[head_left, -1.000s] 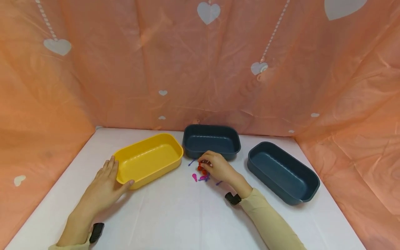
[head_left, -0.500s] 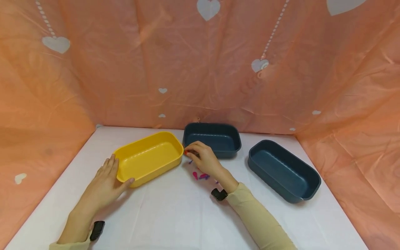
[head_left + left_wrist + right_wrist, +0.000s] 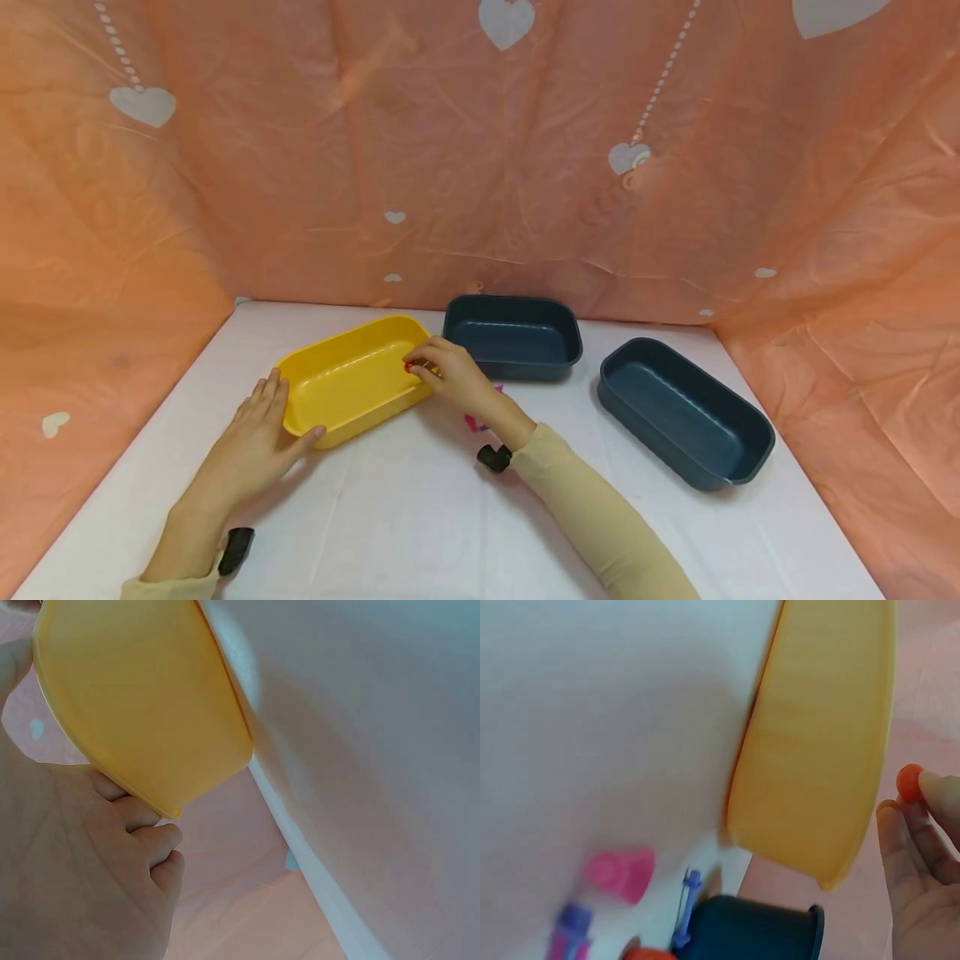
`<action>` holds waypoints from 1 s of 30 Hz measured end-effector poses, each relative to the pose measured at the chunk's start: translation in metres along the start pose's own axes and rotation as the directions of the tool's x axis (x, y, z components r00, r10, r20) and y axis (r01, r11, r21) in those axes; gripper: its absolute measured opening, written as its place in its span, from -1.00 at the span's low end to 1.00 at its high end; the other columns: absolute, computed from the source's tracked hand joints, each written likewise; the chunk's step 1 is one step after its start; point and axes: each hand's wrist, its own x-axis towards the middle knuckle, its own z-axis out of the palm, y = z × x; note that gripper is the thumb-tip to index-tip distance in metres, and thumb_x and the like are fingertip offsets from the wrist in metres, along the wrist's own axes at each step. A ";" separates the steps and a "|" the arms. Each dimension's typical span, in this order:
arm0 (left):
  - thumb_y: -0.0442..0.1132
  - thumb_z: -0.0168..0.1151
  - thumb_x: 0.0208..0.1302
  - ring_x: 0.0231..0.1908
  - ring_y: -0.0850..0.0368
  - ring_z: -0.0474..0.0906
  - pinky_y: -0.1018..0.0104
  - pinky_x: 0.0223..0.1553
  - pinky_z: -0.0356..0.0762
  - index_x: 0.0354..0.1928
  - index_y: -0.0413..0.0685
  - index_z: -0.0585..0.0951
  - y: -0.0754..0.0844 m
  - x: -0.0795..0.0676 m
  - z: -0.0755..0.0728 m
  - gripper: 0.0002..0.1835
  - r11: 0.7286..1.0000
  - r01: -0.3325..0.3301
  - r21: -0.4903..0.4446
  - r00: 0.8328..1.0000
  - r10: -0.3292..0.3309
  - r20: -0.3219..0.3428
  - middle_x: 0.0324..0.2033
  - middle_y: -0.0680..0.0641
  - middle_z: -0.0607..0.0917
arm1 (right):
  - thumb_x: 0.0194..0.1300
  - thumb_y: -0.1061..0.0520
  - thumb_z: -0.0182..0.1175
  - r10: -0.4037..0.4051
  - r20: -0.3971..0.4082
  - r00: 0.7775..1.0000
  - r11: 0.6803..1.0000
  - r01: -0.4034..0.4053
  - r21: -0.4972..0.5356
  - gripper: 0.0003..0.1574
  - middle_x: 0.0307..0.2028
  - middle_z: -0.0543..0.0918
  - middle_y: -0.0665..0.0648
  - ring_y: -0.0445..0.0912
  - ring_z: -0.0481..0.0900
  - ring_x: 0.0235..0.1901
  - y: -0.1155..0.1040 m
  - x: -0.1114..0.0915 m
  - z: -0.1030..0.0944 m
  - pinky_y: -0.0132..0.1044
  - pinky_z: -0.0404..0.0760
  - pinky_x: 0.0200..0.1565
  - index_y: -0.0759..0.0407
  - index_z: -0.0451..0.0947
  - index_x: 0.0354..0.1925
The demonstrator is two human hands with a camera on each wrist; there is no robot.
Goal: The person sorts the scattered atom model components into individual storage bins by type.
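Observation:
My left hand [image 3: 247,442] rests on the left end of a yellow plastic tub [image 3: 375,406], fingers straight along the rim and thumb spread to its front side. Over the tub's right end is my right hand [image 3: 453,377], pinching a small orange-red piece [image 3: 909,782] between thumb and fingertips. In the right wrist view the piece looks round and shows beyond the tub's rim. A bulb-shaped pink piece [image 3: 622,874] and a thin purple piece [image 3: 686,907] lie on the white table, partly behind my right forearm in the head view.
One dark blue tub [image 3: 517,371] stands at the back, close to the yellow one. Another dark blue tub [image 3: 686,417] sits angled at the right. Orange-pink cloth with hearts [image 3: 525,167] hangs behind the table [image 3: 390,517] and along its sides.
My right hand has picked up the orange-red piece from the small pile and carried it left, over the yellow tub's edge. My left hand has stayed on the tub.

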 end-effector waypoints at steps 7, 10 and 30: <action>0.29 0.11 0.49 0.55 -0.54 -0.18 -0.36 0.54 -0.24 0.55 -0.58 -0.10 0.000 0.000 -0.001 0.13 1.000 0.009 -0.005 1.000 -0.009 0.009 0.59 -0.50 -0.20 | 0.46 0.24 0.29 -0.004 0.094 0.996 0.999 0.007 -0.033 -0.77 -0.07 0.71 0.18 -0.03 0.69 -0.09 -0.009 0.016 0.011 -0.49 0.62 -0.01 0.29 0.71 0.03; 0.30 0.10 0.49 0.55 -0.54 -0.19 -0.36 0.54 -0.22 0.55 -0.57 -0.11 0.000 0.000 -0.001 0.13 1.000 0.015 -0.003 1.000 -0.015 0.015 0.59 -0.49 -0.21 | 0.47 0.22 0.29 0.011 0.136 0.991 0.999 -0.004 -0.054 -0.76 -0.06 0.70 0.17 -0.04 0.66 -0.08 -0.012 0.021 0.016 -0.50 0.60 0.00 0.27 0.70 0.04; 0.32 0.09 0.48 0.55 -0.53 -0.17 -0.38 0.53 -0.18 0.56 -0.56 -0.10 0.000 0.001 -0.001 0.14 1.000 0.024 0.008 1.000 -0.024 0.016 0.59 -0.49 -0.19 | 0.51 0.11 0.27 0.116 0.305 0.945 0.990 -0.084 -0.117 -0.74 0.00 0.68 0.05 -0.17 0.57 -0.07 -0.020 0.036 0.035 -0.62 0.50 0.01 0.13 0.72 0.08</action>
